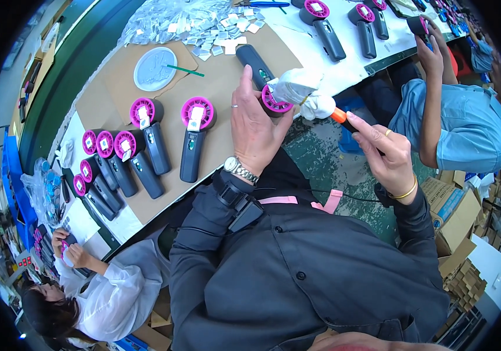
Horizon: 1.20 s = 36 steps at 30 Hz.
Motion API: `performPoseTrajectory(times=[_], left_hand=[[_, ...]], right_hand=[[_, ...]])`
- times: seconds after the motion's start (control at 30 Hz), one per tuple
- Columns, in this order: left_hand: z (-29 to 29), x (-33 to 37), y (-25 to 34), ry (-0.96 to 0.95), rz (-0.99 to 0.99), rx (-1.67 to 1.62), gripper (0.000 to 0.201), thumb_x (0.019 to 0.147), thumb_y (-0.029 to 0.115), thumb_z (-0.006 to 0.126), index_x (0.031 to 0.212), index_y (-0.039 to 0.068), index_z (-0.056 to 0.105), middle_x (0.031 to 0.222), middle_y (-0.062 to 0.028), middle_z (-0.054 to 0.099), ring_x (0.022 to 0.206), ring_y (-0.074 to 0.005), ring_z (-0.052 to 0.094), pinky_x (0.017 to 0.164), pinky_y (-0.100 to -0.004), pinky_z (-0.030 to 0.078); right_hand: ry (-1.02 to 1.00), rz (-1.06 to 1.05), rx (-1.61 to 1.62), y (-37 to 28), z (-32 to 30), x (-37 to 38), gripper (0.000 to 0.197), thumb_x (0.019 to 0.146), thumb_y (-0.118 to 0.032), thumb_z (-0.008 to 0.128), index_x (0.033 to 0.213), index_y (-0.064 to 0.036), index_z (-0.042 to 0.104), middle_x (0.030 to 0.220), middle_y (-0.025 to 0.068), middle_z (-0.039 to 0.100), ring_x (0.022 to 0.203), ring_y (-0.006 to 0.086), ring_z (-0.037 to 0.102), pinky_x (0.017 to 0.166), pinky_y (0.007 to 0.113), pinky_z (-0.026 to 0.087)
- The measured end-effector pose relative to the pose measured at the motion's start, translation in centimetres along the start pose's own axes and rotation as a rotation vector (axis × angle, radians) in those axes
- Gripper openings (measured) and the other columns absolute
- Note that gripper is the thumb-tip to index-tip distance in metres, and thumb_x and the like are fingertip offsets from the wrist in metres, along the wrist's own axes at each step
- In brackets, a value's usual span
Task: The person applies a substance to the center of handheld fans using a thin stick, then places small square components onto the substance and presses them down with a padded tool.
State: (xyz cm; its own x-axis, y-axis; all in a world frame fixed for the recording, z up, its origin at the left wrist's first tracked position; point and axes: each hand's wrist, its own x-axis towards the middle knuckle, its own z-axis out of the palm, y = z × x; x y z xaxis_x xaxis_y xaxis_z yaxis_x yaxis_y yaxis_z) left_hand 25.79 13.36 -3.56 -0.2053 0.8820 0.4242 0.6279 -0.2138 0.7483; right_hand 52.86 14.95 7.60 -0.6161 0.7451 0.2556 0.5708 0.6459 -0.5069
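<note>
My left hand (256,126) is closed around the head of a dark grey handheld fan (255,64) with a pink grille, its handle pointing away from me over the cardboard. In my right hand (385,149) is the black-and-orange handle of a hammer-like tool (339,114). White cloth or plastic wraps its head (297,88), hiding the shape; it lies over the right side of the grille, touching or just above it. Two fans stand out nearest my left hand: one fan (195,140) and another fan (155,146), each with white squares on the pink grille.
Several more fans (124,175) lie to the left. A white round lid (154,69) with a green stick (186,71) rests on cardboard (110,105), before a heap of small clear and white pieces (203,29). Co-workers sit at left (116,298) and right (467,123).
</note>
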Motion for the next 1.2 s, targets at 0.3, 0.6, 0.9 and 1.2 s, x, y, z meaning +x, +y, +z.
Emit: performPoseTrajectory(times=[0.3, 0.6, 0.9, 1.2], left_hand=[[0.2, -0.2, -0.4, 0.026, 0.049, 0.025, 0.119, 0.084, 0.02, 0.096, 0.171, -0.007, 0.02, 0.127, -0.0231, 0.06, 0.114, -0.041, 0.061, 0.1, -0.0515, 0.051], [0.3, -0.4, -0.4, -0.001, 0.003, 0.004, 0.118, 0.085, 0.021, 0.095, 0.172, -0.007, 0.019, 0.133, -0.0264, 0.059, 0.116, -0.0427, 0.061, 0.1, -0.0524, 0.051], [0.7, -0.2, -0.7, 0.046, 0.038, 0.024, 0.117, 0.086, 0.021, 0.094, 0.171, -0.007, 0.02, 0.131, -0.0264, 0.059, 0.114, -0.0425, 0.061, 0.099, -0.0525, 0.051], [-1.3, 0.1, 0.8, 0.051, 0.001, 0.035, 0.115, 0.086, 0.022, 0.095, 0.171, -0.007, 0.023, 0.12, -0.0207, 0.059, 0.107, -0.0369, 0.061, 0.095, -0.0497, 0.051]], right_hand=[[0.085, -0.067, -0.065, -1.8, -0.2, 0.3, 0.052, 0.093, 0.01, 0.079, 0.143, -0.0041, 0.077, 0.079, 0.0134, 0.069, 0.061, 0.0204, 0.061, 0.058, 0.033, 0.046], [0.06, -0.023, -0.126, -2.7, -0.6, 0.3, 0.053, 0.091, 0.012, 0.08, 0.141, -0.0023, 0.077, 0.078, 0.0135, 0.068, 0.061, 0.0209, 0.061, 0.058, 0.033, 0.047], [0.184, -0.041, -0.029, -3.1, -1.1, 0.6, 0.055, 0.09, 0.01, 0.082, 0.142, -0.0058, 0.078, 0.074, 0.0144, 0.065, 0.058, 0.0216, 0.057, 0.056, 0.032, 0.045], [0.238, 0.387, 0.3, -1.9, 0.8, 1.7, 0.046, 0.106, 0.0, 0.072, 0.152, -0.0039, 0.07, 0.081, -0.0022, 0.067, 0.067, 0.0024, 0.051, 0.058, 0.023, 0.038]])
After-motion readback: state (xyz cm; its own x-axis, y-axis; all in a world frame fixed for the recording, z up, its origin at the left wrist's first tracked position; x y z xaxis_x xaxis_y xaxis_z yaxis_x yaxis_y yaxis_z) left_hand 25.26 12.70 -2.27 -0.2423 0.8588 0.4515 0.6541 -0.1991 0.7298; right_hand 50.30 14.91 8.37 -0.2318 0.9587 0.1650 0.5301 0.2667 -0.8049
